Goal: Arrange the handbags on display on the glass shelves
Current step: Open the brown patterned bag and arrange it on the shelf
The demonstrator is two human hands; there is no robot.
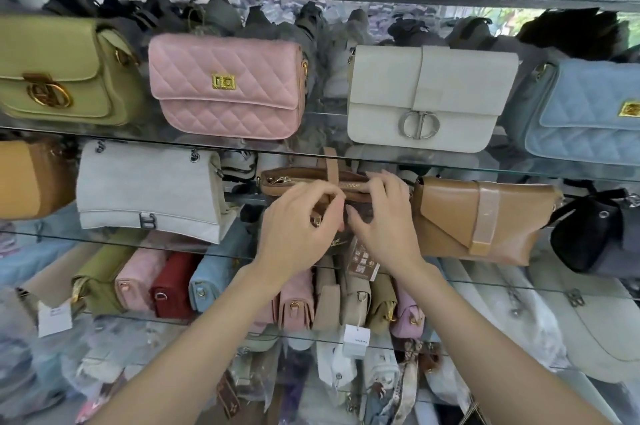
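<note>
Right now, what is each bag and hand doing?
Brown bag: on the middle shelf, top zipped, held by both hands.
Left hand: fingers curled on the bag's front.
Right hand: fingers curled over its top edge.
Pink quilted bag: upright, flap clasped.
White bag: upright, flap closed.
Tan bag: tilted, flap closed.

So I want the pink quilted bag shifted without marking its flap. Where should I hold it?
Probably take the pink quilted bag by its two ends, coming from the front. It stands upright facing you, with open space on its right before the white bag, less beside the green bag.
</note>
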